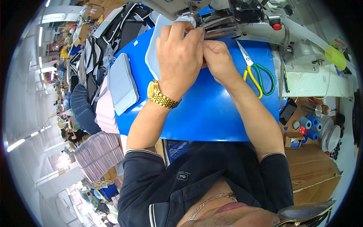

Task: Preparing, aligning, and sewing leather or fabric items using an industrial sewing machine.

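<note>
A glossy blue sheet [211,113] covers the work surface and carries nearly everything else in view. Along its far edge stands a pale grey industrial sewing machine [264,22], its body running off to the right with a red round knob on it. On the sheet, under the hands, lies a light blue-grey flat fabric panel with rounded corners [151,56], its upper end reaching to the machine's needle area. To the left, half over the sheet's edge, sits a stack of similar grey-blue padded fabric pieces [123,85], with heaps of darker cut cloth beyond. The left hand [179,53], a gold-coloured metal watch [160,96] on its wrist, lies knuckles up over the panel with the fingers curled down and drawn together at the needle area. The right hand [219,60] presses against it from the right, fingers bunched; both seem to pinch the panel's edge, though the fingertips are hidden behind the left hand and I cannot tell the exact grip. Just right of the right hand, a pair of scissors with green and yellow loop handles [257,73] lies shut on the sheet, blades pointing toward the machine.
</note>
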### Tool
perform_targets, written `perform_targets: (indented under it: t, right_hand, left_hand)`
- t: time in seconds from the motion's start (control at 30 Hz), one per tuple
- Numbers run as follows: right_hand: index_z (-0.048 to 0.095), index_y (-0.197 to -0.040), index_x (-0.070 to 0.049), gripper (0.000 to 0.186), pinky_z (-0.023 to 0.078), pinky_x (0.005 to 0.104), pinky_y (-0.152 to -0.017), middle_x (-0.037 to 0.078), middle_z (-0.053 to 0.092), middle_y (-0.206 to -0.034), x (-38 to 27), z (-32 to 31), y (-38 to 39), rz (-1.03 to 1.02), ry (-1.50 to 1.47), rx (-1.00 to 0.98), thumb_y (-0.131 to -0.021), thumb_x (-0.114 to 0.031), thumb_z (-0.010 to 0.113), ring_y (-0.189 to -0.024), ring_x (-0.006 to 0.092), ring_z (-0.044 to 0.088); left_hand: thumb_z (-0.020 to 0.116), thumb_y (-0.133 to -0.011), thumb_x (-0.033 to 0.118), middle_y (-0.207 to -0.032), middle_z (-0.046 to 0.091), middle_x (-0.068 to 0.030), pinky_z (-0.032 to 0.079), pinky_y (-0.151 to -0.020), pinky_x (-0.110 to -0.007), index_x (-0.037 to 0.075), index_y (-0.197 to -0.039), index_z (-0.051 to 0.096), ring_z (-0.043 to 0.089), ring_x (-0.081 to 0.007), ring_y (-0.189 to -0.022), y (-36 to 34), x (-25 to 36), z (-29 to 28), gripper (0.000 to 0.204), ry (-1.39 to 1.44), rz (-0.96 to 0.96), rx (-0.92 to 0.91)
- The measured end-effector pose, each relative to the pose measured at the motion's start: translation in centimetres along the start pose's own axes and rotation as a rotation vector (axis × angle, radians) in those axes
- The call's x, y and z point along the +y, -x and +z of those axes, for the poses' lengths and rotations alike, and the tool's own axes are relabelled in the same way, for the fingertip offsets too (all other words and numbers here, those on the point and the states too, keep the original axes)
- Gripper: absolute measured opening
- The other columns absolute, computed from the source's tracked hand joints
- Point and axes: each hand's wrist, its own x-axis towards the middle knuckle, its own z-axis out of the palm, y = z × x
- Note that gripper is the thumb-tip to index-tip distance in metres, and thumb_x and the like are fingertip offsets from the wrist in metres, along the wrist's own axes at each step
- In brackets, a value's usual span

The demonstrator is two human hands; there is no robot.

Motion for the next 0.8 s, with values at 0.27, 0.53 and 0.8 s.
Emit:
perform_targets:
  t: [0.27,0.53,0.8]
  right_hand:
    - [0.059,-0.068,-0.002,0.030,0.044,0.0290,-0.052,0.000,0.058,-0.059,-6.0,-2.8,1.1,-0.060,0.515,-0.044,-0.090,-0.019,0.069,-0.056,0.0090,0.056]
    - [0.059,-0.068,0.001,0.023,0.044,0.0367,-0.052,0.011,0.057,-0.056,-7.5,-3.0,1.3,-0.067,0.794,-0.100,-0.082,-0.016,0.066,-0.053,0.0153,0.055]
    - [0.069,-0.072,0.002,0.025,0.050,0.0268,-0.051,0.007,0.065,-0.061,-8.0,-1.8,6.2,0.181,0.591,-0.183,-0.088,-0.017,0.072,-0.058,0.0107,0.068]
  left_hand:
    - [0.071,-0.092,0.020,-0.109,0.070,-0.0135,0.054,-0.084,-0.043,0.006,-0.102,0.080,0.064,-0.0330,-0.099,-0.9,1.1,-1.8,0.020,0.178,-0.186,-0.108]
    - [0.071,-0.090,0.015,-0.126,0.070,-0.0218,0.059,-0.075,-0.033,0.007,-0.114,0.080,0.073,-0.0262,-0.097,-0.9,-0.5,-2.1,0.027,0.313,-0.242,-0.209]
    - [0.072,-0.088,0.019,-0.130,0.065,-0.0234,0.053,-0.092,-0.041,0.007,-0.118,0.077,0.065,-0.0372,-0.110,3.6,3.5,-5.4,0.033,0.356,-0.195,-0.169]
